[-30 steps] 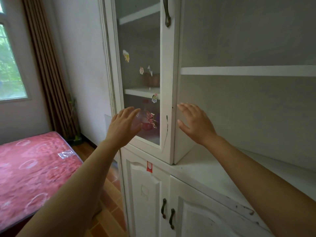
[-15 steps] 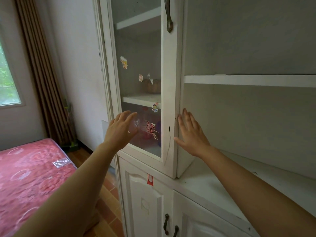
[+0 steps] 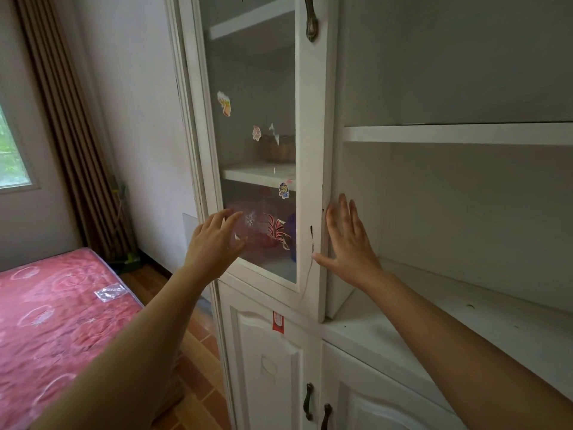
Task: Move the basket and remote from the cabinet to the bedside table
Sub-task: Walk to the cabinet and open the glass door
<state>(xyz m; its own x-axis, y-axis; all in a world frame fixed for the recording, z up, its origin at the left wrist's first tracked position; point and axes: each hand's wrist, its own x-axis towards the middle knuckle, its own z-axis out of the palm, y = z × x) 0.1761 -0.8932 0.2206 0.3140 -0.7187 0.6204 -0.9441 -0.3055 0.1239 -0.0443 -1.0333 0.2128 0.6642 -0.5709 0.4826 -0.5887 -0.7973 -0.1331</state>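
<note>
Two bare hands up front, empty: left hand [image 3: 214, 243] spread before the white glass-fronted cabinet door [image 3: 307, 150], right hand [image 3: 347, 243] flat-fingered at its edge. Behind the glass, on the middle shelf, the brown woven basket [image 3: 280, 148], dimly seen — probably light and stiff; take its rim. Remote not visible.

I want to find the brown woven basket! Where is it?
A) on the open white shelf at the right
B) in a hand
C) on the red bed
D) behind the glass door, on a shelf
D: the brown woven basket sits on a shelf behind the white-framed glass door.
</note>
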